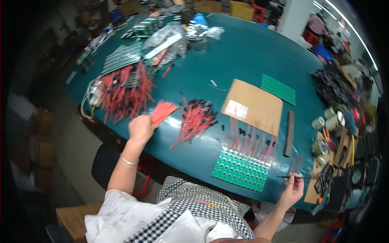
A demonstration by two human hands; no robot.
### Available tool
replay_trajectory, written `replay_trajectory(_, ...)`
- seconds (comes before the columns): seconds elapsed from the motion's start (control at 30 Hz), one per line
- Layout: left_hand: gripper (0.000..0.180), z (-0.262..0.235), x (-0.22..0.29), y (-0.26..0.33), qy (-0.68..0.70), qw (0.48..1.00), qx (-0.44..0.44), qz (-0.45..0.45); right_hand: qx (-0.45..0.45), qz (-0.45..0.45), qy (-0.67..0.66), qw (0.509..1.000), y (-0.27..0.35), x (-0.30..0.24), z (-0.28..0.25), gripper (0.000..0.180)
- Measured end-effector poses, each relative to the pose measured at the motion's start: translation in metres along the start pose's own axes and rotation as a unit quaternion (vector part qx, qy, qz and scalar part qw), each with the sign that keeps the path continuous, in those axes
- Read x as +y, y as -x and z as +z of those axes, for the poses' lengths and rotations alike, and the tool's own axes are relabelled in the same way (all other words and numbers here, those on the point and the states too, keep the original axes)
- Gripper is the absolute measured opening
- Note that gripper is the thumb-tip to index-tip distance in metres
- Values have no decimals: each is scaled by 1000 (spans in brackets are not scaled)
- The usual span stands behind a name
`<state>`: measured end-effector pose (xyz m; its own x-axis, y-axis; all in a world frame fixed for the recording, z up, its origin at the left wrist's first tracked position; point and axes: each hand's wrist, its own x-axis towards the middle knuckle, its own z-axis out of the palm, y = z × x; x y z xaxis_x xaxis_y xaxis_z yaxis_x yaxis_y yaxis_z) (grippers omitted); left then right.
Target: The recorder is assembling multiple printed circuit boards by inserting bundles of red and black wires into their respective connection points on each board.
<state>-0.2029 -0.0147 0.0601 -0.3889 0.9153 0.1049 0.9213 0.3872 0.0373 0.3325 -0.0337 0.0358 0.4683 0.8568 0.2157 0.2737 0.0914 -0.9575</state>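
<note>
My left hand (142,128) is closed round a flat bundle of red wires (165,111), its fanned ends pointing right. My right hand (292,189) pinches a thin dark tool (285,177), perhaps tweezers, near the table's front right edge. Between the hands lies a green circuit board panel (240,172) with many small round units. Red wires with black connectors (251,143) run from its far edge over a brown cardboard sheet (257,99). A loose pile of red wires with black ends (196,119) rests just right of the held bundle.
Stacked boards with hanging red wires (126,91) cover the left side. Plastic bags (168,38) lie behind them. A bare green panel (278,89) and a dark bar (289,133) sit beyond the cardboard. Tape rolls (334,121) and tools crowd the right edge.
</note>
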Motion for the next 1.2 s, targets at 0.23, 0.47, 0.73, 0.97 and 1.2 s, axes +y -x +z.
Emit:
replay_trajectory(0.23, 14, 3, -6, -6, -11, 1000, 16, 17, -53, -36, 89, 994, 5, 30, 17, 10)
replay_trajectory(0.47, 12, 7, -7, -12, -69, 997, 23, 21, -90, -27, 78, 992, 4, 35, 19, 14)
replay_trajectory(0.73, 11, 3, -10, -7, -56, 996, 54, 38, -57, -59, 106, 991, 12, 33, 25, 13)
replay_trajectory(0.97, 18, -10, -4, 0, -87, 995, 49, 11, -29, -40, 24, 998, 18, 43, 29, 14)
replay_trajectory(1.2, 8, -40, 59, 41, 579, 814, -32, 37, -47, -74, 105, 991, 16, 38, 35, 10)
